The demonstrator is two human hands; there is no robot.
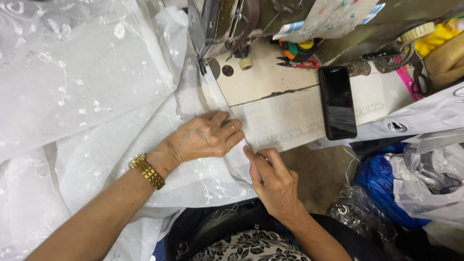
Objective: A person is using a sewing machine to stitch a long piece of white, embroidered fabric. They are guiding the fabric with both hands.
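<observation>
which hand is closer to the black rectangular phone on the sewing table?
Right. The right hand pinches the white embroidered sheer fabric edge below and left of the black rectangular phone; the left hand lies flat on the fabric, farther left.

**Cloth, metal and gloss**

The white fabric (96, 87) is sheer, matt net cloth with raised embroidered sprigs. The stiff header tape (285, 121) looks woven and slightly rough. The sewing machine (217, 24) is worn, dull grey metal; its surface (261, 77) is scuffed cream laminate. The phone (337, 101) has a glossy black glass face. The wristwatch (146, 170) is shiny gold-coloured metal links. The plastic bags (425, 179) are thin, crinkled and glossy.
</observation>
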